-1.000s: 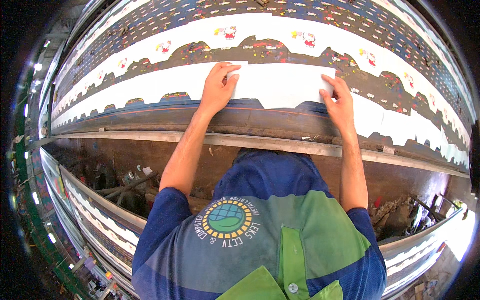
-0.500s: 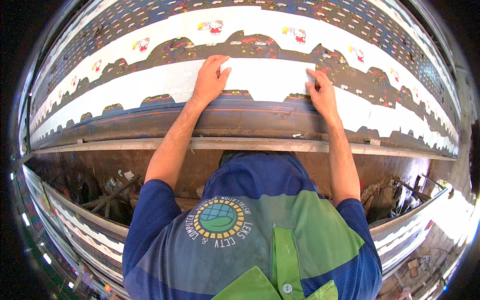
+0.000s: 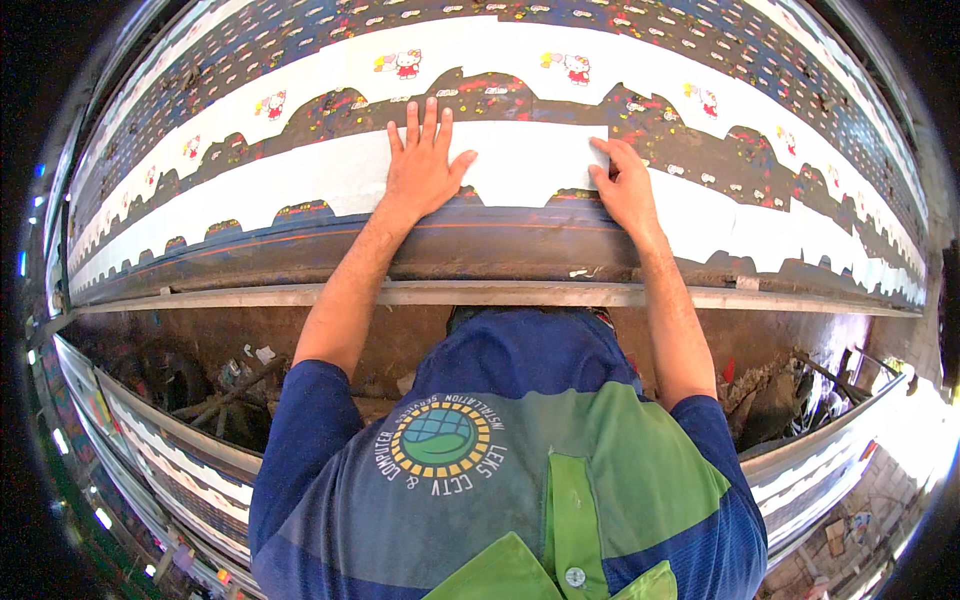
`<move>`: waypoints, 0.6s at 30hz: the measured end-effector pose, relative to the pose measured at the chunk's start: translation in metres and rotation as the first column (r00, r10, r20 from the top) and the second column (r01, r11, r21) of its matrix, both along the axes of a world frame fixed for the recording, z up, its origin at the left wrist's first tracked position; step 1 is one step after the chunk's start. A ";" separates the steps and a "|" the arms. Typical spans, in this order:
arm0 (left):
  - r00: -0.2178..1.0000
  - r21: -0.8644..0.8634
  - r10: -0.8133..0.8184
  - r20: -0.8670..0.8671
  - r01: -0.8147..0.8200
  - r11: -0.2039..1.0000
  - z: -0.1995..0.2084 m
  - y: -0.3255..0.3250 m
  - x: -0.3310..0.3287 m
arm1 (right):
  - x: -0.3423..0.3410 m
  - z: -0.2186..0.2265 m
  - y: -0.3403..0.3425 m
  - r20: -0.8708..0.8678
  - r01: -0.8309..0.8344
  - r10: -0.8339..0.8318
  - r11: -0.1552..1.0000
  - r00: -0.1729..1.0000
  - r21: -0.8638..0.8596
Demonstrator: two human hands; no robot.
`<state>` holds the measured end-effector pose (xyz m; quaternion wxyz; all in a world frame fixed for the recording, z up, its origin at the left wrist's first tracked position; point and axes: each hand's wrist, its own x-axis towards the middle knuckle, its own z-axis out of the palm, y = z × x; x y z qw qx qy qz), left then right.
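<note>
- White pc (image 3: 535, 165) w/ notched lower edge: upper ctr of frame, lying on the surface (image 3: 520, 250) btwn the two hands. Straight right edge visible by the right hand.
- L hand (image 3: 425, 165): palm down, fingers spread, resting at the pc's left end; fingertips reach up onto the dark printed band (image 3: 500, 95).
- R hand (image 3: 625, 185): at the pc's right edge, thumb & index bent toward it w/ a gap btwn the tips; can't tell if the edge is pinched.
- More white strip, left (image 3: 330, 180) & right (image 3: 700, 220) of the pc, same kind of notched lower edge. L hand & wrist block part of it, R hand likewise.
- Above, top of frame: wider white band (image 3: 500, 50) w/ small colored cartoon figs, then more dark rows w/ tiny motifs.
- Below the pc: dark front of the surface w/ thin orange line (image 3: 470, 225), then pale rail (image 3: 510, 293) across the mid frame.
- Past the rail, mid left: shadowy gap w/ debris (image 3: 235, 385), details too dark.
- Blue/green shirt (image 3: 600, 440), round emblem on it, fills lower ctr & blocks the view there.
- Lower left: another banded surface (image 3: 180, 455).
- Lower right: brownish scrap (image 3: 835, 535) on the floor.
</note>
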<state>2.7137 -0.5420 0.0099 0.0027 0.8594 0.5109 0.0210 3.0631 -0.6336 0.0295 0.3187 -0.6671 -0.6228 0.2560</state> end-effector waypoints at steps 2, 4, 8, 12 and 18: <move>1.000 0.001 0.002 0.017 -0.002 1.000 -0.004 -0.005 0.031 | 0.005 0.001 0.002 -0.027 -0.030 0.030 1.000 0.999 0.008; 0.996 0.004 -0.045 0.075 0.044 0.999 -0.007 -0.016 0.074 | 0.010 0.007 0.001 -0.068 -0.050 0.050 0.999 0.996 0.000; 0.973 -0.029 -0.177 0.149 0.183 0.983 0.006 -0.055 0.169 | 0.048 0.017 -0.014 -0.221 -0.044 0.059 0.996 0.973 0.072; 0.944 -0.017 -0.284 0.167 0.291 0.957 0.010 -0.084 0.236 | 0.120 0.019 -0.034 -0.249 0.010 0.021 0.993 0.968 0.121; 0.923 -0.035 -0.127 0.364 0.150 0.988 0.004 -0.102 0.274 | 0.230 0.019 -0.069 -0.075 -0.046 0.053 0.994 0.996 0.095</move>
